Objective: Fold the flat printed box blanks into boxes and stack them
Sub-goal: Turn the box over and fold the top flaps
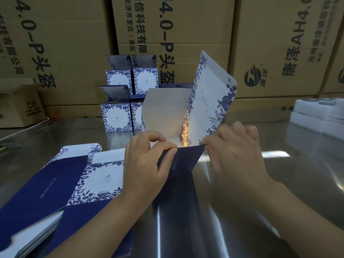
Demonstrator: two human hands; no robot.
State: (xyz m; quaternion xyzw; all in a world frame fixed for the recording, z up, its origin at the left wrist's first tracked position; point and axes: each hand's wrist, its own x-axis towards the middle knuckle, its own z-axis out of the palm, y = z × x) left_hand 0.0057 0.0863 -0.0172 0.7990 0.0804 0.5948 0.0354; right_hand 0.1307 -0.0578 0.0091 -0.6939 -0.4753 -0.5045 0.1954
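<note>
Box (167,112) held on shiny metal table (279,174).
Its flap (186,157) is pinched by left hand (147,161) and right hand (236,151); cartons (195,25) are stacked at 12 o'clock.

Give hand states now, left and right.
Left hand: closed, gripping the top edge of the navy panel of the half-folded box.
Right hand: closed, pinching the same panel's top right corner.

A warehouse packing station. Big printed shipping cartons (173,34) wall in a steel counter (279,183). Folded boxes (117,116) stand stacked there.
</note>
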